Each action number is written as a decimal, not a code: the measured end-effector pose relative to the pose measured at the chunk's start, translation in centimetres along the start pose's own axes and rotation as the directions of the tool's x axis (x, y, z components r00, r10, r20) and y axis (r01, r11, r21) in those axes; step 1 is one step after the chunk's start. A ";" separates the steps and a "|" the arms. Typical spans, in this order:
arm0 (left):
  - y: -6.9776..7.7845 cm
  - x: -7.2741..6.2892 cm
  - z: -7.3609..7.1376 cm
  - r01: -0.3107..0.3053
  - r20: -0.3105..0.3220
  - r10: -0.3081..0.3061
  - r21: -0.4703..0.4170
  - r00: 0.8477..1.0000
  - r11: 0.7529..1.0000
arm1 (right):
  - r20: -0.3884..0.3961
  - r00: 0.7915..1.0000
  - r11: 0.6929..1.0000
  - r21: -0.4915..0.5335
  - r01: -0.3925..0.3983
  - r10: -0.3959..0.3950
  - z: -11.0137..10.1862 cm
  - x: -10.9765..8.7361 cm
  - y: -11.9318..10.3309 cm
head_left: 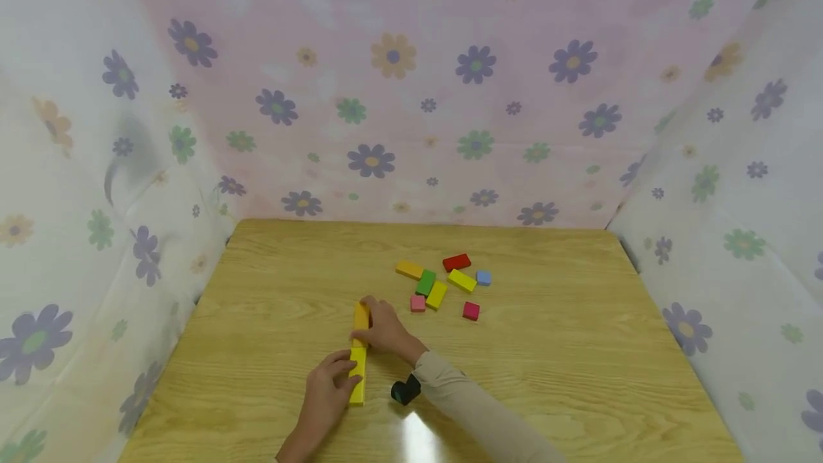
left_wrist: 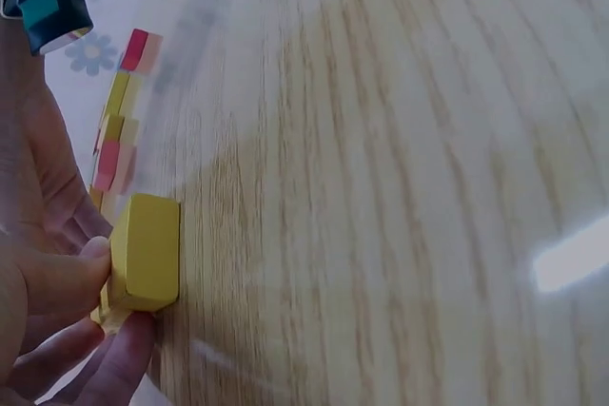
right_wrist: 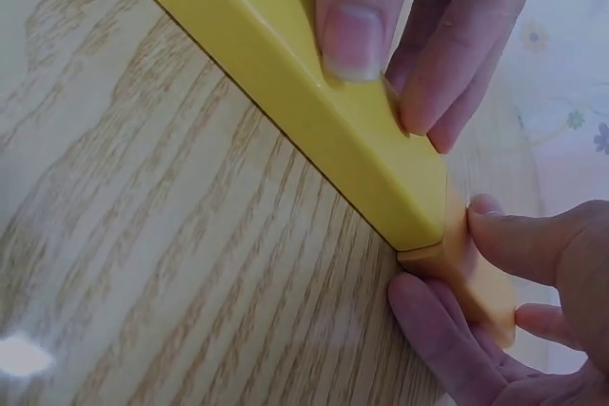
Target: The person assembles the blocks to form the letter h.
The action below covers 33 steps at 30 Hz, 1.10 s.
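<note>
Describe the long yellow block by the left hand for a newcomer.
On the wood-grain table, find the bare left hand. It holds the long yellow rectangular block. Unlike the two yellow blocks farther back, this one meets an orange rectangular block end to end.

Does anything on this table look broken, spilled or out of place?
Nothing stands out as broken or spilled. The yellow block held by the left hand and the orange block held by the right hand meet end to end. The loose blocks beyond lie at mixed angles, which simply looks unsorted.
</note>
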<state>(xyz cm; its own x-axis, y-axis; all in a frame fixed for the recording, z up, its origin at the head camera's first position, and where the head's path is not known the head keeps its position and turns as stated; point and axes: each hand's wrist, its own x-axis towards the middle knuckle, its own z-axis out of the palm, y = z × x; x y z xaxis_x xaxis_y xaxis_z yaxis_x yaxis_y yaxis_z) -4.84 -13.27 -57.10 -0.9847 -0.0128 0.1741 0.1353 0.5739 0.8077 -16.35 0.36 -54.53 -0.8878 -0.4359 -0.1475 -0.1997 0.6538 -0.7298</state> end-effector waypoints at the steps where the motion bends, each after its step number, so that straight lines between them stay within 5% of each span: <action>1: 0.0 0.1 0.0 0.008 0.012 -0.008 -0.005 1.000 1.000 | -0.001 1.000 1.000 0.003 -0.004 0.004 -0.1 0.0 0.0; 14: -0.5 0.9 -0.1 -0.023 0.134 0.023 0.000 0.991 1.000 | 0.029 0.997 0.998 0.011 0.067 -0.067 -0.2 0.3 0.7; 27: -0.8 2.1 -0.4 -0.148 0.360 0.126 0.032 0.924 0.989 | 0.174 0.980 0.993 0.078 0.089 -0.102 -1.3 0.7 1.2; 33: -1.1 2.0 -0.5 -0.150 0.372 0.131 0.023 0.919 0.988 | 0.210 0.975 0.996 0.059 0.068 -0.079 -2.5 0.5 1.4</action>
<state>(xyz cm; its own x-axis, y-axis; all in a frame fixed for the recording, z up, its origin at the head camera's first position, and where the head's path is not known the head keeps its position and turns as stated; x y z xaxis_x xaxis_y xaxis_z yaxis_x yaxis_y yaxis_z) -6.92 -14.36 -57.36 -0.9281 0.3682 0.0561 0.2790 0.5877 0.7594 -18.13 2.58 -54.00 -0.7625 -0.6063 -0.2258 -0.2352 0.5849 -0.7762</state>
